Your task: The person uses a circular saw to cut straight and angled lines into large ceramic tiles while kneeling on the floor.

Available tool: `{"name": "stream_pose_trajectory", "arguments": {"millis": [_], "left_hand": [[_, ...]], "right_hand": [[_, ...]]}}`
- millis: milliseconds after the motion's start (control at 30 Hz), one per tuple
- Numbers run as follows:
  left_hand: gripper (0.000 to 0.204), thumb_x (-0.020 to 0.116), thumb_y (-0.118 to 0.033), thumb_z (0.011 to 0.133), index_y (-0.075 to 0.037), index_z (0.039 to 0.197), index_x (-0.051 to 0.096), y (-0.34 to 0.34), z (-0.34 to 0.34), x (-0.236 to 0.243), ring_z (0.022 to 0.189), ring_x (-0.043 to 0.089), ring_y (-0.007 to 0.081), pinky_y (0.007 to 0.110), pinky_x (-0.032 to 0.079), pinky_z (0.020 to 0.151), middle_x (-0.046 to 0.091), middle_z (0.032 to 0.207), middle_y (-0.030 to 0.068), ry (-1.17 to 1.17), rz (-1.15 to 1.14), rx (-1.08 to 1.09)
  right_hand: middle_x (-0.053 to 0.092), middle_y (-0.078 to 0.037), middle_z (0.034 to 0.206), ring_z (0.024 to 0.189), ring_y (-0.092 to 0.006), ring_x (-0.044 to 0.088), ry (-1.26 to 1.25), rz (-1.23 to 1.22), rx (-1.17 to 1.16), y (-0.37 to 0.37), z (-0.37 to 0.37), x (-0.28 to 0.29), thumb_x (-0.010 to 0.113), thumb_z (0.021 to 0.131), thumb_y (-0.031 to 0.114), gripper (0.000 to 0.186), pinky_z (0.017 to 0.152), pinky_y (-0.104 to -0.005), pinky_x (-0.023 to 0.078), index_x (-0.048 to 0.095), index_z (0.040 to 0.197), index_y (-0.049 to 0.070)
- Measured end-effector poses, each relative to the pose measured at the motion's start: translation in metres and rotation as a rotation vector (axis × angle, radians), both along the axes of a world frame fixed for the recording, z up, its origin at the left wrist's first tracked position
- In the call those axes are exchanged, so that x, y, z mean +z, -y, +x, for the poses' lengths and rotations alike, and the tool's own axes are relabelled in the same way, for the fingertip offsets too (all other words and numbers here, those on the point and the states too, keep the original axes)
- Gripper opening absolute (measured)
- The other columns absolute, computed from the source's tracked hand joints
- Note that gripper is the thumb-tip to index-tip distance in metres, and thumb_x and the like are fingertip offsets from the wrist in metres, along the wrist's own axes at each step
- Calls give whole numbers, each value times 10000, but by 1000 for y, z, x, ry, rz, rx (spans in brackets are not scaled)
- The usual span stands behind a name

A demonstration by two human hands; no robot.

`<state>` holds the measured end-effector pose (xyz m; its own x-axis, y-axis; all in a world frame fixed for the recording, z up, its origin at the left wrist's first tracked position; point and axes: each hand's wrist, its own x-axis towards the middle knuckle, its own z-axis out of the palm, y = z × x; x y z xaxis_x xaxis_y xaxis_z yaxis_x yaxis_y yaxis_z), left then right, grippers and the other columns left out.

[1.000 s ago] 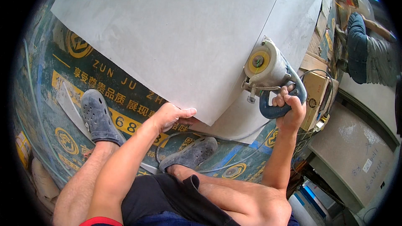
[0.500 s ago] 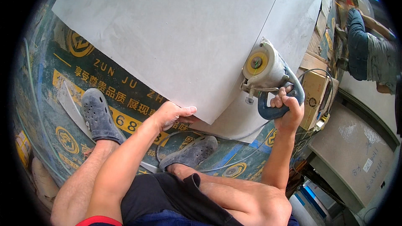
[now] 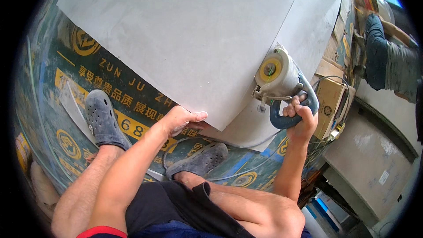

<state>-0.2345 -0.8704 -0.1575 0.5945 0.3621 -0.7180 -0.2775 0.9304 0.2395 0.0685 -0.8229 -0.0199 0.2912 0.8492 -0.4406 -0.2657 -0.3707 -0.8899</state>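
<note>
A large pale grey tile slab [image 3: 185, 39] lies before me, its near corner pointing toward my feet. My left hand [image 3: 185, 121] grips its near edge, thumb on top and fingers curled underneath, partly hidden. Closed around the blue loop handle of a hand-held tile cutter [image 3: 282, 77] is my right hand [image 3: 299, 114]. The cutter has a pale metal guard and a yellow disc facing left; it stands on the seam line running away across the slab. Whether the disc spins I cannot tell. Another pale piece [image 3: 251, 128] shows under and to the right of the near corner.
Dark green printed floor sheeting [image 3: 128, 101] lies under my clogs, with a narrow offcut strip [image 3: 75, 110] by the left one. A grey cord [image 3: 229, 143] loops near my right foot. At right are a cardboard box [image 3: 329, 101], a brown panel [image 3: 370, 163] and another person [image 3: 387, 57].
The view has shifted slightly. The cutter and my right hand appear a little nearer to me, while my left hand keeps its hold on the slab's edge.
</note>
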Motion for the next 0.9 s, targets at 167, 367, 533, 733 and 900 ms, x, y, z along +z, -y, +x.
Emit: {"name": "stream_pose_trajectory", "arguments": {"millis": [167, 367, 533, 733, 900], "left_hand": [[491, 710, -136, 897, 58, 1311, 532, -2, -3, 0, 1108, 640, 314, 451, 557, 941, 629, 1232, 174, -7, 6, -38], [458, 690, -124, 912, 59, 1304, 540, -2, -2, 0, 1092, 651, 308, 435, 571, 914, 645, 1209, 171, -24, 10, -55], [456, 682, -121, 919, 70, 1306, 536, -3, -2, 2, 1084, 656, 311, 439, 574, 909, 644, 1213, 177, -33, 11, -63], [460, 684, -122, 919, 75, 1306, 535, -3, -1, 2, 1084, 654, 317, 446, 577, 907, 644, 1207, 184, -7, 13, -40], [461, 688, -118, 915, 90, 1297, 533, -4, -1, 2, 1086, 653, 320, 448, 575, 917, 640, 1209, 195, -10, 13, -49]], "right_hand": [[506, -62, 817, 628, -137, 476, 15, 3, -12, 2, -3, -3, 582, 729, 48, 284, 625, -310, 433, 499, 999, 25], [505, -61, 807, 625, -139, 478, -13, -7, -4, 5, -4, -1, 565, 726, 47, 284, 621, -313, 440, 499, 1002, 26], [514, -80, 804, 603, -149, 458, -27, 9, -32, 8, -5, -2, 563, 728, 23, 256, 582, -316, 428, 499, 975, 10], [502, -58, 799, 618, -135, 472, -5, -9, -8, 10, -7, 0, 592, 724, 66, 278, 610, -308, 438, 506, 986, 30], [501, -57, 793, 619, -136, 473, -7, -2, -15, 13, -9, 0, 596, 725, 67, 269, 606, -305, 435, 508, 976, 31]]}}
